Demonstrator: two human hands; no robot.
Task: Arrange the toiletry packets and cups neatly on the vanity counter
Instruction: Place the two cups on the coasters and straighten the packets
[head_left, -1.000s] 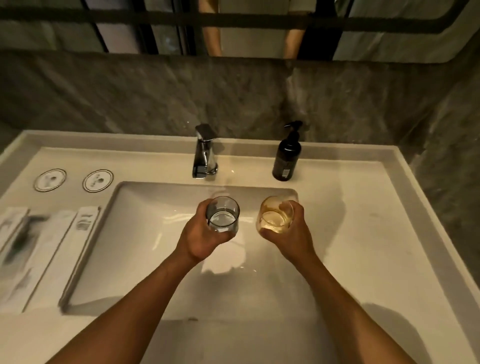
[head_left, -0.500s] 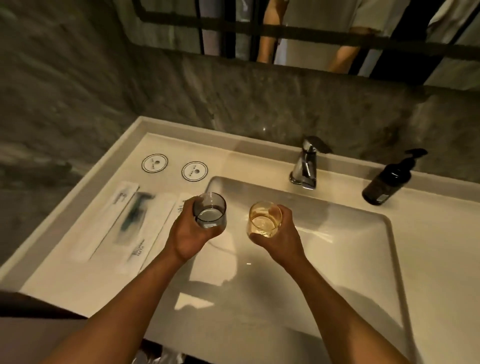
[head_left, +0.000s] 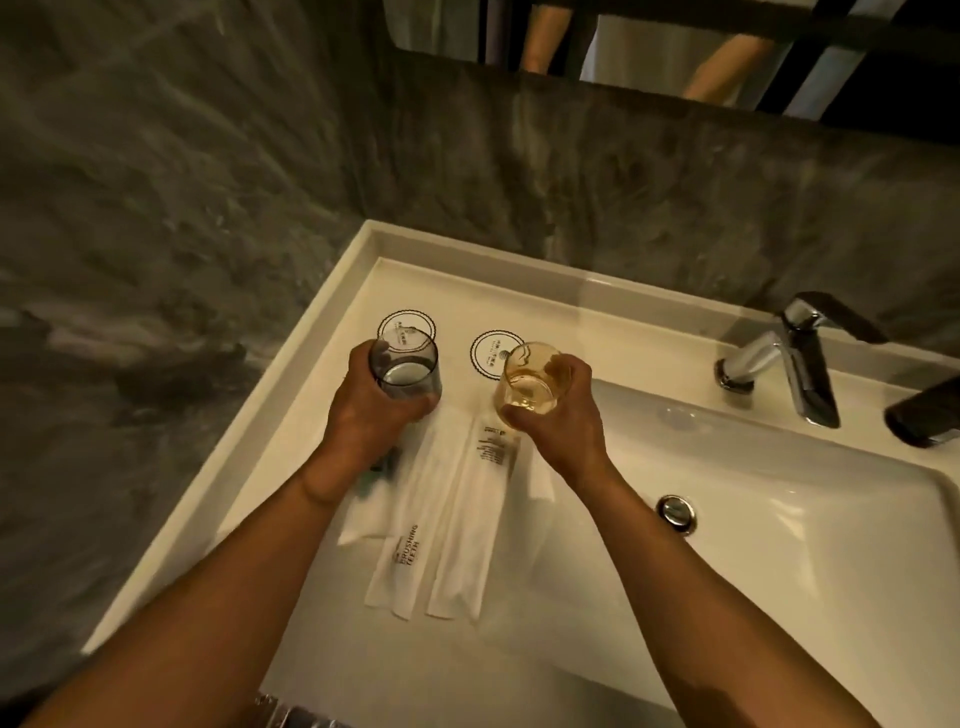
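Note:
My left hand (head_left: 366, 410) grips a grey glass cup (head_left: 406, 370), held just in front of the left round paper coaster (head_left: 404, 327). An amber glass cup (head_left: 529, 383) sits in my right hand (head_left: 563, 421), overlapping the near edge of the right coaster (head_left: 488, 351). Both cups are upright above the white counter (head_left: 332, 322). Below my hands lie long white toiletry packets (head_left: 447, 514) side by side; one reads "BRUSHING TEETH" (head_left: 408, 551). A packet with a dark item (head_left: 379, 470) is partly hidden under my left wrist.
The sink basin (head_left: 779, 545) with its overflow ring (head_left: 675, 508) lies to the right. A chrome faucet (head_left: 795, 358) stands at the back, and a dark pump bottle (head_left: 924, 418) shows at the right edge. Grey marble walls close in at left and behind.
Both hands have carried the cups left from over the basin to the coasters at the counter's back left. The view has swung left with them.

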